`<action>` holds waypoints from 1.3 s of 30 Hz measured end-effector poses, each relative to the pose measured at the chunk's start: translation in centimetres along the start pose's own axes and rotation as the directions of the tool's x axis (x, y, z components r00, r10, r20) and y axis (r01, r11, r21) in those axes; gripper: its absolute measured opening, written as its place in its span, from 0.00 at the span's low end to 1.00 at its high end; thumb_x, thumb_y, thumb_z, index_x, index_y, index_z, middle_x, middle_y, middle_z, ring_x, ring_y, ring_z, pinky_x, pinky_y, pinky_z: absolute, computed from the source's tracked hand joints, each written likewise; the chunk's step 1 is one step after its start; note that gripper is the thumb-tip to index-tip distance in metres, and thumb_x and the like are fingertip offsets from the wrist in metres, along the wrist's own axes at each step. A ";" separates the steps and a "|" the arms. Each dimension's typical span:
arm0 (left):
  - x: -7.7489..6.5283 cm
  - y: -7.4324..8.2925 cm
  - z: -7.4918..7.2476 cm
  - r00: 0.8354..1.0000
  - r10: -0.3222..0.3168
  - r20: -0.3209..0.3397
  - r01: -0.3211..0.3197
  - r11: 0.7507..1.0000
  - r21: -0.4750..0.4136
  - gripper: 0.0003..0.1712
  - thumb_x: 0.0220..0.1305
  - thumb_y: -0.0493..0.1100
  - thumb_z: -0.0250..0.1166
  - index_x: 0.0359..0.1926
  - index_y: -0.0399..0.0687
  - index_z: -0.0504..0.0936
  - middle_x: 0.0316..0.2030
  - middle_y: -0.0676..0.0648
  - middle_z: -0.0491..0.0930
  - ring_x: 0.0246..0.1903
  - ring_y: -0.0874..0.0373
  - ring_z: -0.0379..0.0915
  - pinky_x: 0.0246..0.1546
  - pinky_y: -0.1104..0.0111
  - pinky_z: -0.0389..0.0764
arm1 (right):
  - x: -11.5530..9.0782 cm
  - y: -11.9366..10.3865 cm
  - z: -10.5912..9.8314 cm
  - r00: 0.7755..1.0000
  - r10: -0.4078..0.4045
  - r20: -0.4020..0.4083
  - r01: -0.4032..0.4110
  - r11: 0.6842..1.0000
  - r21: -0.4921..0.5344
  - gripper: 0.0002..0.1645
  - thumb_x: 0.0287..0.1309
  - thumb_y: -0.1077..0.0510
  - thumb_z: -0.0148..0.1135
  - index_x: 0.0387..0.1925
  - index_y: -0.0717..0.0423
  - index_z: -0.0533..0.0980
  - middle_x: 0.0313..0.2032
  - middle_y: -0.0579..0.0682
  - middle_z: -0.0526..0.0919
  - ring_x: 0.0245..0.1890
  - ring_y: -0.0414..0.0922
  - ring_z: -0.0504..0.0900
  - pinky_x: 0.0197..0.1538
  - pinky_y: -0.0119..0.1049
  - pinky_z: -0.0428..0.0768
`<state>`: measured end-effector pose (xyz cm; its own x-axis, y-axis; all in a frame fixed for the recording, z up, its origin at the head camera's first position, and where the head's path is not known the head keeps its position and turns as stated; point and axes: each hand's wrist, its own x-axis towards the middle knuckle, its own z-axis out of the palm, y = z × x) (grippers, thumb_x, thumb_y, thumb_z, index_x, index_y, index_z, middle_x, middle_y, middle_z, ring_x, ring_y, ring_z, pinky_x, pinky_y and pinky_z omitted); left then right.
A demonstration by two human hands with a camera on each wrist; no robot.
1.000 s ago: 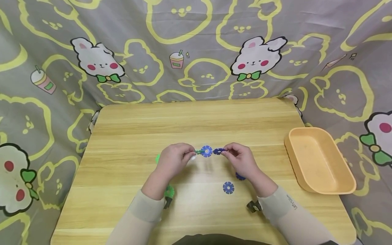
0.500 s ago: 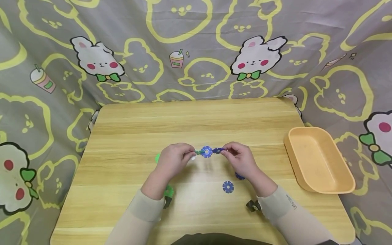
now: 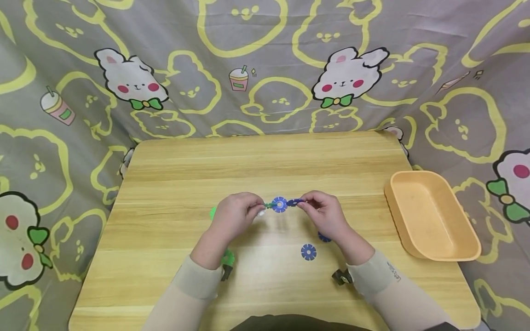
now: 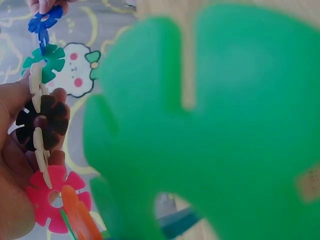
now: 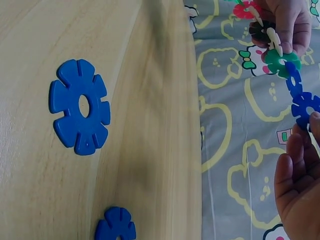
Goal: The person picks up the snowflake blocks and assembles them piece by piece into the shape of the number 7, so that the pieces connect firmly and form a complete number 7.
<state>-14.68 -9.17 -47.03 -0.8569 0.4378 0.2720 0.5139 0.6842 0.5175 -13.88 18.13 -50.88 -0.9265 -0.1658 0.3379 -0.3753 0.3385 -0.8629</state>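
My left hand [image 3: 237,212] grips a chain of slotted flower-shaped plastic discs. In the left wrist view the chain shows a pink disc [image 4: 56,217], a black disc [image 4: 27,120], edge-on white discs and a green disc [image 4: 56,64]. A blue disc [image 3: 279,200] stands joined to the green one. My right hand [image 3: 329,215] pinches another blue disc [image 5: 302,103] between thumb and fingers, its edge meeting the first blue disc; how deep the slots engage cannot be told. A large blurred green disc [image 4: 145,140] fills the left wrist camera's foreground.
Two loose blue discs, one nearer [image 3: 308,252] and one partly under the right wrist [image 3: 325,237], lie on the wooden table [image 3: 265,170]. An orange bin [image 3: 430,225] stands at the right edge. Green discs [image 3: 228,257] show beside the left forearm.
The blue disc in my right hand has shifted slightly left, closing the small gap to the blue disc on the chain. My left hand has stayed nearly still.
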 end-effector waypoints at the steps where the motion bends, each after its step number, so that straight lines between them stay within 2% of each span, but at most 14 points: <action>1: 0.0 0.0 0.0 1.000 -0.002 0.001 0.002 1.000 -0.003 0.03 0.69 0.42 0.74 0.36 0.50 0.90 0.38 0.52 0.90 0.36 0.57 0.87 0.38 0.61 0.86 | 0.0 0.0 0.0 1.000 -0.005 -0.003 0.005 1.000 -0.002 0.02 0.63 0.70 0.73 0.37 0.65 0.85 0.33 0.51 0.89 0.29 0.41 0.82 0.33 0.29 0.81; 10: 0.1 -0.1 0.1 1.000 -0.003 0.009 0.003 1.000 -0.016 0.03 0.69 0.42 0.74 0.37 0.50 0.90 0.40 0.52 0.90 0.37 0.57 0.86 0.40 0.60 0.87 | 0.1 0.1 0.4 0.999 -0.035 -0.013 0.035 0.999 0.008 0.03 0.62 0.71 0.73 0.36 0.64 0.85 0.32 0.54 0.89 0.30 0.42 0.84 0.35 0.29 0.83; 14: 0.1 -0.1 0.4 1.000 0.021 0.007 -0.021 1.000 -0.019 0.00 0.70 0.39 0.73 0.39 0.49 0.89 0.42 0.51 0.89 0.41 0.55 0.87 0.44 0.59 0.87 | 0.1 0.1 0.5 1.000 -0.025 -0.005 0.025 1.000 0.013 0.04 0.63 0.72 0.72 0.36 0.63 0.85 0.32 0.52 0.89 0.29 0.41 0.84 0.33 0.29 0.83; 18: 0.1 -0.3 0.9 0.998 0.055 0.000 -0.055 0.998 -0.009 0.02 0.69 0.39 0.73 0.42 0.50 0.89 0.43 0.51 0.89 0.43 0.55 0.87 0.45 0.59 0.87 | 0.2 -0.1 0.6 1.000 -0.016 0.005 0.016 1.000 0.019 0.04 0.63 0.72 0.72 0.35 0.63 0.86 0.32 0.52 0.89 0.29 0.41 0.83 0.32 0.30 0.83; 22: 0.2 -0.4 1.3 0.997 0.078 -0.008 -0.078 0.997 0.003 0.01 0.70 0.41 0.73 0.40 0.50 0.89 0.41 0.53 0.88 0.40 0.56 0.86 0.43 0.60 0.86 | 0.1 -0.2 0.7 1.000 -0.011 0.014 0.011 1.000 0.019 0.04 0.62 0.73 0.72 0.34 0.65 0.85 0.32 0.53 0.89 0.28 0.42 0.84 0.32 0.30 0.83; 28: 0.5 -0.1 1.4 0.996 0.090 -0.012 -0.091 0.996 -0.003 0.03 0.69 0.43 0.73 0.38 0.51 0.89 0.40 0.53 0.90 0.42 0.55 0.87 0.46 0.59 0.87 | 0.0 -0.1 0.7 0.999 -0.039 -0.001 0.039 0.999 0.007 0.05 0.61 0.73 0.73 0.33 0.63 0.86 0.31 0.52 0.90 0.28 0.45 0.86 0.31 0.29 0.83; 34: 0.4 0.1 1.6 0.989 0.135 -0.060 -0.137 0.991 -0.015 0.03 0.69 0.41 0.74 0.36 0.48 0.89 0.40 0.51 0.91 0.39 0.53 0.87 0.43 0.59 0.87 | -0.1 -0.1 0.8 0.997 -0.079 -0.024 0.080 0.996 0.038 0.07 0.59 0.75 0.73 0.33 0.63 0.87 0.30 0.54 0.90 0.28 0.48 0.88 0.34 0.27 0.85; 39: 0.5 0.1 1.8 0.986 0.135 -0.096 -0.138 0.990 -0.029 0.03 0.69 0.40 0.73 0.36 0.48 0.89 0.39 0.51 0.91 0.36 0.54 0.85 0.40 0.60 0.86 | 0.0 -0.3 0.9 0.995 -0.094 -0.030 0.096 0.994 0.061 0.06 0.59 0.76 0.72 0.33 0.65 0.86 0.30 0.55 0.90 0.28 0.49 0.88 0.34 0.27 0.85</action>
<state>-14.97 -7.89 -48.32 -0.7796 0.4681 0.4161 0.6261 0.6000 0.4980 -13.75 17.20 -50.97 -0.8874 -0.1689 0.4290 -0.4601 0.2639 -0.8478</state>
